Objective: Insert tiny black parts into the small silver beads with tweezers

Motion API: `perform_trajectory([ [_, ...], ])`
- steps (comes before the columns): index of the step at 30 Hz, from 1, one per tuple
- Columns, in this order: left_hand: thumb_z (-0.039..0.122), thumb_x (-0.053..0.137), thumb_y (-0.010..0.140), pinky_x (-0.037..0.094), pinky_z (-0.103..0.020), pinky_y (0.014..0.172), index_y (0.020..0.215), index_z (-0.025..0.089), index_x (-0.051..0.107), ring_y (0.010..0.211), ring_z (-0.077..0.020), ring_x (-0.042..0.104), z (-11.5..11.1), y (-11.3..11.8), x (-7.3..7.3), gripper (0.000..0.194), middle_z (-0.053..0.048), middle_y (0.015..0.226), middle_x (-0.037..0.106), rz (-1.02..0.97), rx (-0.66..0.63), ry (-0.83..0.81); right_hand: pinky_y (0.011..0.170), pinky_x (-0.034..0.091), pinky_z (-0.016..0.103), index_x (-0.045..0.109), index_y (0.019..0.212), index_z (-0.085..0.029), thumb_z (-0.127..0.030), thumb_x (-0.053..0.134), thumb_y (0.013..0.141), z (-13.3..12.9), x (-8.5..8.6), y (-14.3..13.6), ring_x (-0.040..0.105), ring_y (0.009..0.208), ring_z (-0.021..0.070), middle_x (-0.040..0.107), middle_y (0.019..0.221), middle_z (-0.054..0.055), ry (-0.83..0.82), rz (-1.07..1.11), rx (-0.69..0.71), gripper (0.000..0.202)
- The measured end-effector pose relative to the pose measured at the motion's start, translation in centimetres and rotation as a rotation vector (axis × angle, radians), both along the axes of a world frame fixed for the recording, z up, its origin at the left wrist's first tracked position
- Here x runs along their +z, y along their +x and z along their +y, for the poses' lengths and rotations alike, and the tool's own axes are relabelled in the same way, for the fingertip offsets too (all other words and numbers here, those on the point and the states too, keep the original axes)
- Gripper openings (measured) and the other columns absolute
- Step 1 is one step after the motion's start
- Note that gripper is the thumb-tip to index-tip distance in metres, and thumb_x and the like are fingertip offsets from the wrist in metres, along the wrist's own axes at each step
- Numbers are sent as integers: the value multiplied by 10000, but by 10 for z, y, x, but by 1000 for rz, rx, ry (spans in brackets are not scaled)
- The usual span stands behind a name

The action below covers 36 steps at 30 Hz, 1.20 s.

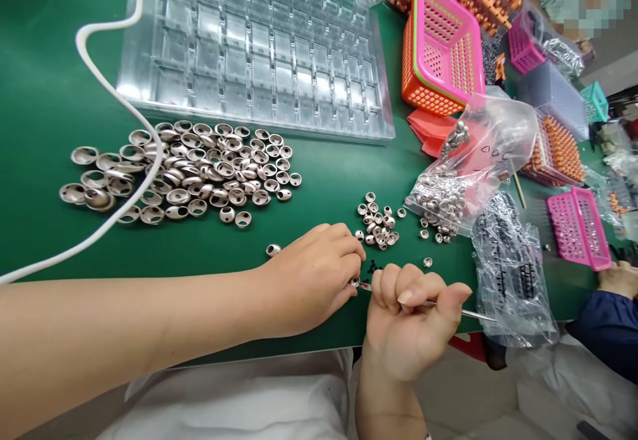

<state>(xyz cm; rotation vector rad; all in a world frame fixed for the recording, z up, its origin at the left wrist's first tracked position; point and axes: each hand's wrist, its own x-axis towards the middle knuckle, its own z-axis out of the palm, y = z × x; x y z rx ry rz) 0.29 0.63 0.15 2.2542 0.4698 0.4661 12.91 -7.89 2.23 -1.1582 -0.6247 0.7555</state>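
My left hand (319,277) is closed, pinching a small silver metal cup with holes (354,282) at its fingertips. Wrapped in the fingers of my right hand (411,314) is a thin metal tool (476,314); one end reaches the held cup, the other sticks out to the right. The tool's middle is hidden, so its exact kind is unclear. Tiny black pieces (373,267) lie just beyond the fingertips. Behind them is a small heap of silver cups (381,224). One loose cup (273,250) rests beside my left wrist.
A large pile of bigger silver cups (209,167) lies left, crossed by a white cable (112,91). Behind stands a clear compartment tray (269,54). To the right are stacked plastic baskets (417,88), a bag of metal parts (473,161) and a bag of black parts (513,267). Another person's hand (621,279) shows far right.
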Motion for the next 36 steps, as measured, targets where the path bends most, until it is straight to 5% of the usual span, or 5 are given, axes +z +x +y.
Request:
perform_trajectory([
  [31, 150, 662, 913, 456, -414, 828, 851, 136, 678, 983, -252, 576, 0, 0, -2, 66, -68, 1053, 708, -18, -4, 5, 437, 280, 221, 486, 587, -195, -481, 356, 1057, 6, -7, -8, 284, 416, 69, 263, 505, -69, -40, -153, -47, 565],
  [36, 146, 676, 902, 457, -417, 838, 842, 137, 682, 997, -254, 581, 0, 1, -1, 62, -65, 1054, 709, -15, -3, -10, 443, 270, 225, 394, 569, -187, -504, 339, 1059, 8, -9, -11, 288, 417, 69, 252, 505, -70, -7, -153, -44, 586],
])
